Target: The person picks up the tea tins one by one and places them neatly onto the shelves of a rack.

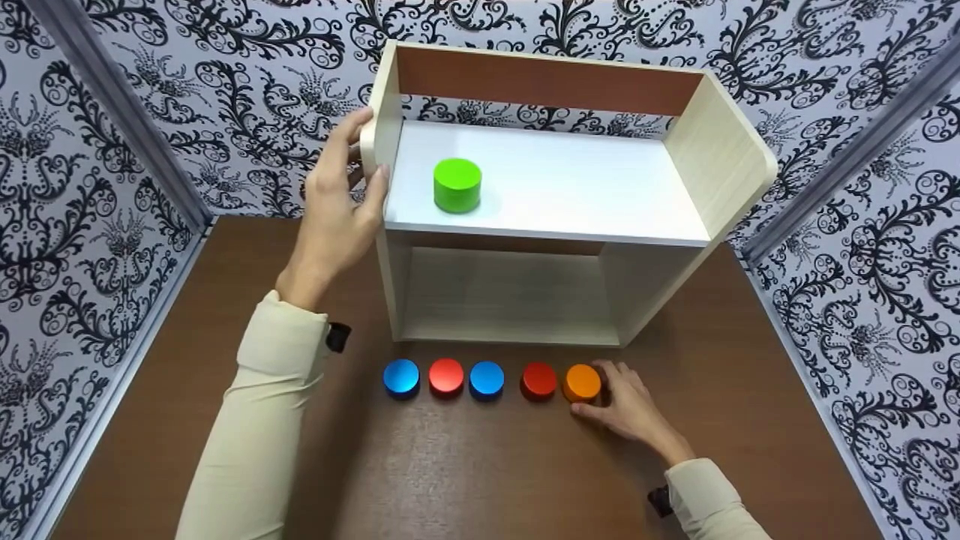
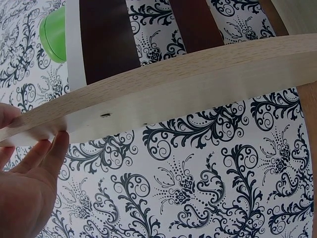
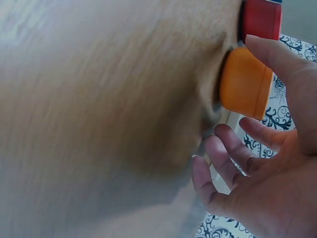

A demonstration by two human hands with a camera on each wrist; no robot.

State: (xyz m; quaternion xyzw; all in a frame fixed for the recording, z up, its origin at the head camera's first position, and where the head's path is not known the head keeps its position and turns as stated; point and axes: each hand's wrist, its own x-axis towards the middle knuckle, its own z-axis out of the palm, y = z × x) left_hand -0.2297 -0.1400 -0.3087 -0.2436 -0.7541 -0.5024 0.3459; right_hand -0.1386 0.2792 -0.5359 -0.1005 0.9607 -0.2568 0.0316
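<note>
My left hand (image 1: 337,195) grips the left side panel (image 1: 381,142) of a small two-level wooden shelf (image 1: 502,341); its thumb lies on one face and the fingers on the other. At the row's right end stands an orange round container (image 1: 582,382). My right hand (image 1: 630,405) is around it, thumb on the near side and fingers on the far side. In the right wrist view a small gap shows between the index fingertip and the orange container (image 3: 245,84); the other fingers are spread loosely. A green round container (image 1: 457,185) stands on the shelf's white upper board (image 1: 570,180).
Left of the orange container stand a dark red container (image 1: 538,381), a blue one (image 1: 487,379), a lighter red one (image 1: 446,377) and another blue one (image 1: 401,378). The brown table (image 1: 465,480) is bordered by black-and-white patterned walls (image 1: 870,277).
</note>
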